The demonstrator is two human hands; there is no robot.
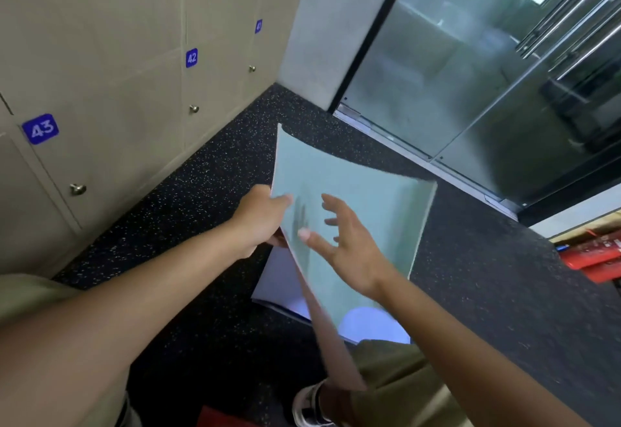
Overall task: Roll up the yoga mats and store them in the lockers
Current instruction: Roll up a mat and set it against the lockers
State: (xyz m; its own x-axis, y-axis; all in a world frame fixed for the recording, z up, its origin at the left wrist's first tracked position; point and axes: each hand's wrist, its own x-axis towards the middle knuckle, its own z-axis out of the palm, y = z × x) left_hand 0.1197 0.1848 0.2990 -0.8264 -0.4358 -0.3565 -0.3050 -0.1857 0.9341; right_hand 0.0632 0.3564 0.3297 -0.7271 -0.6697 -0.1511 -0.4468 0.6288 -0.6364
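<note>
A pale green yoga mat (pixel 363 191) hangs lifted off the floor in the middle of the view, its far end curling upward. My left hand (pixel 260 216) grips its left edge, thumb on top. My right hand (pixel 342 242) hovers over the mat's upper face with fingers spread, holding nothing. Under the green mat lies a lavender mat (pixel 280 284), partly hidden, with a rounded lavender end (pixel 373 324) showing near my knee. Beige lockers (pixel 111 90) with blue number tags 41, 42 and 43 line the left wall, all doors closed.
Dark speckled rubber floor (pixel 208 184) runs between the lockers and a glass sliding door (pixel 470 90) at the right. Red objects (pixel 594 258) lie by the right wall. My shoe (pixel 307 406) stands at the bottom, next to a red edge.
</note>
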